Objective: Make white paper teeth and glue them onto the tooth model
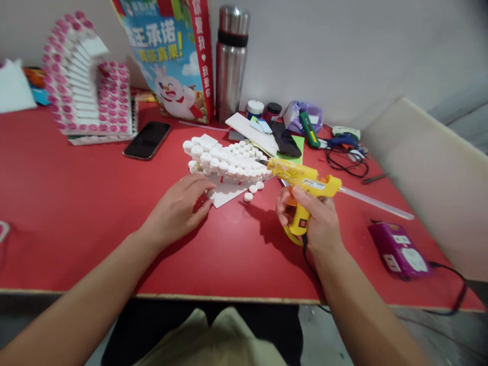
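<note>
My right hand [318,218] grips a yellow hot glue gun [305,183] by its handle, a clear glue stick [375,202] jutting from its back. The nozzle touches the right edge of a model built of white bottle caps [224,160] on the red table [76,203]. My left hand [179,208] rests on the table just in front of the model, fingers curled at its near edge over a white sheet [224,193]; whether they pinch a cap is unclear. Loose white caps [251,192] lie beside the nozzle.
A pink-and-white cap structure [89,84] stands back left, with a black phone [148,140] near it. A printed carton [171,56] and steel flask [231,61] stand at the back. Tools, jars and cables [345,162] lie back right; a purple power strip [398,250] sits right.
</note>
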